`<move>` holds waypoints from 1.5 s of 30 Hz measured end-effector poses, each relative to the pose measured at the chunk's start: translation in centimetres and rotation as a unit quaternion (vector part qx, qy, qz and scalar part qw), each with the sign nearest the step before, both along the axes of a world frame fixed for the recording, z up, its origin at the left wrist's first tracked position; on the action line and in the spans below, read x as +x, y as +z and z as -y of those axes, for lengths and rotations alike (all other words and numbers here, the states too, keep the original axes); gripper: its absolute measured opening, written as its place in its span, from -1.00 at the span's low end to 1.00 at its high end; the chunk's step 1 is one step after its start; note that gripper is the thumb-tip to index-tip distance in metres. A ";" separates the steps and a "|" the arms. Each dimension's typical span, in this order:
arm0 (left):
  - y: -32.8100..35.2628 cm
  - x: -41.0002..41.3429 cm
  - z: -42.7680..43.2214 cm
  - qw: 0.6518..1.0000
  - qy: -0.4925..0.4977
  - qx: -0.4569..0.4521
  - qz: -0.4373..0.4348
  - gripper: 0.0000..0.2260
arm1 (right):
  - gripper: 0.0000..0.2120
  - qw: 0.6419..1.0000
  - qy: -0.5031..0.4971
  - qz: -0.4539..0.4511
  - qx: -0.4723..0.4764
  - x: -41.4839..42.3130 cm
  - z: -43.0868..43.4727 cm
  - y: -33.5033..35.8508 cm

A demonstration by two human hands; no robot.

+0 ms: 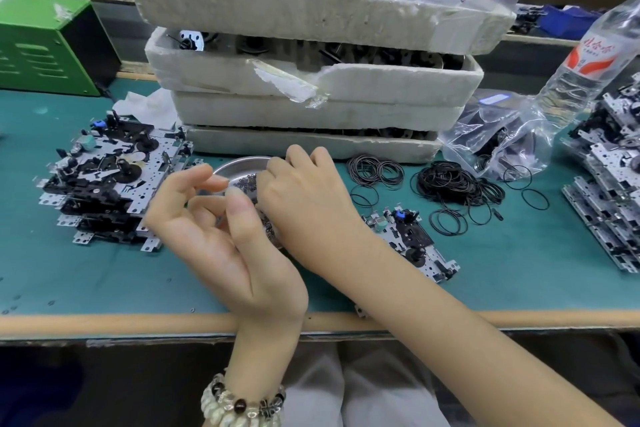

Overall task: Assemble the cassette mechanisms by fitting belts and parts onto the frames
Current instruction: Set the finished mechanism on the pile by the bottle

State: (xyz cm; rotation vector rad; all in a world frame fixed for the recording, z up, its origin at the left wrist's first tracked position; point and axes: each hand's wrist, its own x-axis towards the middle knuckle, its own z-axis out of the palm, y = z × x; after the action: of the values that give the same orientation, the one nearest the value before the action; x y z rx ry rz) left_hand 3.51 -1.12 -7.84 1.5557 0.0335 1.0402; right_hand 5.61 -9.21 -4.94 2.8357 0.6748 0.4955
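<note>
A shallow metal dish (239, 161) sits on the green worktop (519, 270), holding a scatter of tiny dark rings (246, 183), and both hands meet over it. The right hand (304, 198) comes in knuckles up with its fingers curled down into the dish. The tips are hidden from where I stand, so I cannot tell whether they pinch anything. The left hand (214, 222) is palm up at the dish's near left edge, fingers loosely curled and the thumb tip close to the forefinger. I cannot make out whether a small part sits between them. A beaded bracelet (242, 402) circles that wrist.

Just right of the dish, partly under the right forearm, one cassette frame (412, 243) lies flat by itself. Left of the dish is a stack of frames (110, 180) with black parts on them. Far to the right of the dish, another stack of frames (609, 191) leans along the worktop's edge.

The belts are right of the dish. There is a small bunch (375, 170), a thicker tangle (446, 180) beyond it and a few loose belts (446, 222) nearer the single frame. Past them lies a clear plastic bag (502, 139) of dark parts, with a water bottle (595, 55) tilted above it.

Right behind the dish rises a pile of white foam trays (311, 80) holding more parts. Behind and left of the dish are a crumpled white tissue (145, 107) and a green metal box (45, 42).
</note>
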 end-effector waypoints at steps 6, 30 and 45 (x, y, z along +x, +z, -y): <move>1.3 -1.8 2.8 0.990 -0.031 -0.089 0.108 -0.82 | -0.88 0.998 -0.013 -0.009 0.059 0.6 0.6 0.3; -1.0 -1.3 3.7 0.830 -0.463 0.286 -0.124 -0.06 | -0.92 0.886 -0.089 -0.150 0.429 -4.7 12.5 1.9; -0.2 -1.3 3.1 0.805 -0.478 0.319 -0.149 0.05 | -0.81 0.880 -0.141 -0.194 0.410 -4.9 10.8 1.9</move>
State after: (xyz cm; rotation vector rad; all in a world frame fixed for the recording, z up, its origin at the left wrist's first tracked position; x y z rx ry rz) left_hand 2.16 -4.26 -8.08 1.9583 -0.8868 -0.0453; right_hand 0.73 -20.01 -3.05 3.8114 0.0599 0.1696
